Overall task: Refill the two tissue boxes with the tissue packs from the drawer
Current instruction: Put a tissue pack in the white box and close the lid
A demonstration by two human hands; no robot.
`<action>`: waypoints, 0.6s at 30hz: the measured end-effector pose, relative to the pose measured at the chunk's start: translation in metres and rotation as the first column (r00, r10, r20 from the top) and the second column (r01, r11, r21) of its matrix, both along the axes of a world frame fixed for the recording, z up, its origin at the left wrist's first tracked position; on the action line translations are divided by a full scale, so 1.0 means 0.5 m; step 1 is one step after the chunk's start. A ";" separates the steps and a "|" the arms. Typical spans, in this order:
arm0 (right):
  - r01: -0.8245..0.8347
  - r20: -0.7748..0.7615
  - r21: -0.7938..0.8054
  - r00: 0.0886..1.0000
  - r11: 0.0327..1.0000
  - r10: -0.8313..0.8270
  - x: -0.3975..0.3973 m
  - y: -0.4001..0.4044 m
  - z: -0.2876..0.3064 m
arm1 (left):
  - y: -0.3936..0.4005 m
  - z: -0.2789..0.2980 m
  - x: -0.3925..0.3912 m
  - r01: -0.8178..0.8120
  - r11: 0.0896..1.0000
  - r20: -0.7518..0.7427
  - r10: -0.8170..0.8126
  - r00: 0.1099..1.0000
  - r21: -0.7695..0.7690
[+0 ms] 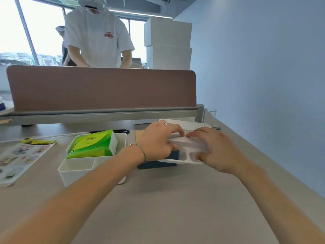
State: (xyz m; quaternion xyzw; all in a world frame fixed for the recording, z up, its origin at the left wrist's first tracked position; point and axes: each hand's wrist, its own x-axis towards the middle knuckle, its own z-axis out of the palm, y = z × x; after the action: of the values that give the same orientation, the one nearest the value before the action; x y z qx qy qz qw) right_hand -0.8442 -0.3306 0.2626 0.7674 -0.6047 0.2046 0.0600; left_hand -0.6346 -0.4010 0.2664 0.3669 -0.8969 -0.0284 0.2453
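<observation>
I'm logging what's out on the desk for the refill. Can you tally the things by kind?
Tissue boxes: 2, a white one and a dark blue one
Green tissue packs: 1, in the white box
White lids: 1, held by both hands
Drinking glasses: 1
Printed sheets: 1
Total: 6

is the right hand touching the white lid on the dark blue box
Touching. The head view shows the right hand laid on the white lid, fingers spread across its top, thumb at the near edge. The left hand grips it too, above the dark blue box.
</observation>
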 end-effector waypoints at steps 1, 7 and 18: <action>-0.021 -0.008 -0.020 1.000 1.000 0.020 0.027 -0.015 0.004 | -0.005 0.003 0.030 -0.022 1.000 -0.009 0.022 1.000 0.002; -0.178 -0.069 -0.079 0.983 0.981 0.173 0.196 -0.097 0.030 | -0.035 0.015 0.219 -0.147 0.989 -0.048 0.148 0.988 0.022; -0.404 -0.012 -0.036 0.915 0.914 0.403 0.456 -0.211 -0.013 | -0.052 -0.026 0.503 -0.351 0.929 -0.035 0.357 0.933 0.120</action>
State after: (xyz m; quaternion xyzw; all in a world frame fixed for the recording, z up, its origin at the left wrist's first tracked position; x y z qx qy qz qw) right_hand -0.6163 -0.4358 0.2561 0.8748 -0.4294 0.2223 0.0322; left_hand -0.3830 -0.4271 0.2535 0.5348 -0.8058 -0.0441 0.2505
